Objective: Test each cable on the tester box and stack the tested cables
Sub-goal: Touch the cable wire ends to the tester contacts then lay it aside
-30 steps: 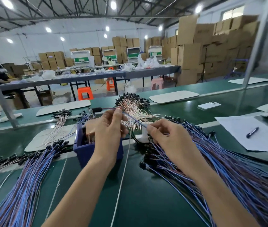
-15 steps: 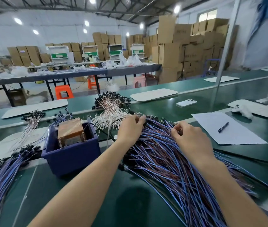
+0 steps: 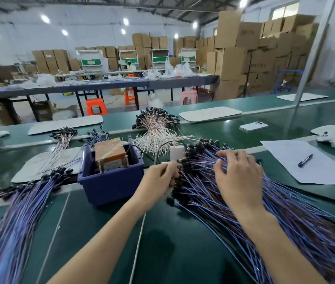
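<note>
The cable pile [image 3: 285, 212] sits on the right of the bench [image 3: 183, 242], plugs toward the tester box [image 3: 110, 155] and wires trailing off to the near right. The left hand [image 3: 158, 179] is at the plug ends, nearer the box. Its grip is curled in, can't tell if it's got one. The right hand [image 3: 238, 173] lies spread on top, holding nothing.

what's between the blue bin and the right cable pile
Head view: the left hand lies between blue bin and cable pile, touching the pile's edge; a small white box stands behind it.
</note>
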Available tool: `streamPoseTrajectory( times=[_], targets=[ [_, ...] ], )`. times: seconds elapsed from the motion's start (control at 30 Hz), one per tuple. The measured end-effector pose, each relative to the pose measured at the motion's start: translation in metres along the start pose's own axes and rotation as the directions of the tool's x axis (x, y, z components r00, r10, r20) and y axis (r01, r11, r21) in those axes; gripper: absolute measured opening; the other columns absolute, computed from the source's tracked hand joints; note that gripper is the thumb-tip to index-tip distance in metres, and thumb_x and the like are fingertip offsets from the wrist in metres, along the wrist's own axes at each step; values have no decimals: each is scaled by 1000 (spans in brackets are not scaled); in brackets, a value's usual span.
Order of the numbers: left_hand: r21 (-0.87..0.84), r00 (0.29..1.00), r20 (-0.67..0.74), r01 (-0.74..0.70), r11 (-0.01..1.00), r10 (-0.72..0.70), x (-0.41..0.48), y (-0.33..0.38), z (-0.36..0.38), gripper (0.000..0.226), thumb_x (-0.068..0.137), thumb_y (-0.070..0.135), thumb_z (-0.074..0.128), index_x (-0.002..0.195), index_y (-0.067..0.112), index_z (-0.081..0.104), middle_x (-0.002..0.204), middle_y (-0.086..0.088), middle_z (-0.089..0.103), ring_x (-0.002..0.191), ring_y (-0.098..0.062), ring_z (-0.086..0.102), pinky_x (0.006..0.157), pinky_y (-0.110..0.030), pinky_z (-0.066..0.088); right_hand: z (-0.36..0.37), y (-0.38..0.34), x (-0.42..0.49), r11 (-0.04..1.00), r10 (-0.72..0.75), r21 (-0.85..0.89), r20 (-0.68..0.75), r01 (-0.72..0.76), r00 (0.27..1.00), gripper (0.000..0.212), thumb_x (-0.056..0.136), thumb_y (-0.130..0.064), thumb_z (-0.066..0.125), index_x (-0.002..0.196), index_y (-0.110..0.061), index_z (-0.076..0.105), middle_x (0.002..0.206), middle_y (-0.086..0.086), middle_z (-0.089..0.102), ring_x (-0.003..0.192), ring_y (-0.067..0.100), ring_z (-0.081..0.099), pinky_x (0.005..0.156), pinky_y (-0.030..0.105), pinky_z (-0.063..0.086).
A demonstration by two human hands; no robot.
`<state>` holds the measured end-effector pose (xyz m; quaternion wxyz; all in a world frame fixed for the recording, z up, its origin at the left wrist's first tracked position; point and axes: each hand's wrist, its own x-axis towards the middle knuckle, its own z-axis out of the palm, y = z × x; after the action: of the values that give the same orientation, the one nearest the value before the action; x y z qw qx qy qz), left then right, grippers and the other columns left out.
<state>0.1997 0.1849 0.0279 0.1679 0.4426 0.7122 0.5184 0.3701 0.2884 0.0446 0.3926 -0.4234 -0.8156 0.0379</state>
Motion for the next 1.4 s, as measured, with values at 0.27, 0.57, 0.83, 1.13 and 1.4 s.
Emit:
streamPoseTrajectory(
  times=[0.27, 0.57, 0.83, 1.13, 1.4],
  targets=[
    [-110, 967, -217, 110, 988, -132, -69, -74, -66, 42, 106, 36, 47, 74, 16, 65, 58, 3, 58, 47, -13, 48, 45, -25, 39, 59, -107, -57, 864, -406, 370, 113, 341, 907, 27, 98, -22, 54, 123, -24, 63, 109, -3, 69, 100, 20, 63, 87, 37, 51],
    [-235, 853, -472, 123, 964, -224, -92, -106, -98, 31, 107, 24, 45, 88, 15, 68, 65, 5, 64, 55, -11, 56, 50, -25, 45, 139, -170, -93, 875, -372, 476, 538, 91, 757, 21, 103, -33, 43, 117, -35, 59, 98, -3, 75, 93, 22, 69, 75, 38, 52],
    [62, 478, -863, 416, 907, -161, -66, -126, -127, 24, 102, 14, 47, 124, 10, 57, 139, -13, 43, 131, -30, 34, 111, -43, 29, 162, -161, -83, 736, -226, 622, 598, -268, 769, 27, 102, -20, 49, 95, -41, 64, 68, -9, 69, 54, 3, 60, 54, 19, 47],
    [161, 424, -871, 724, 670, -248, -36, -151, -169, 45, 96, 18, 49, 139, 6, 51, 161, -32, 14, 152, -45, -3, 122, -55, -5, 161, -156, -81, 641, -217, 661, 645, -391, 733, 26, 105, -21, 47, 99, -39, 66, 72, -7, 70, 50, 3, 56, 49, 15, 45],
    [207, 378, -886, 839, 503, -267, -37, -157, -186, 43, 99, 25, 41, 132, 2, 56, 157, -33, 24, 152, -43, 3, 122, -57, -8, 162, -154, -81, 623, -235, 670, 653, -404, 720, 27, 105, -22, 47, 99, -40, 66, 73, -6, 69, 51, 3, 56, 51, 16, 46]
  ],
)
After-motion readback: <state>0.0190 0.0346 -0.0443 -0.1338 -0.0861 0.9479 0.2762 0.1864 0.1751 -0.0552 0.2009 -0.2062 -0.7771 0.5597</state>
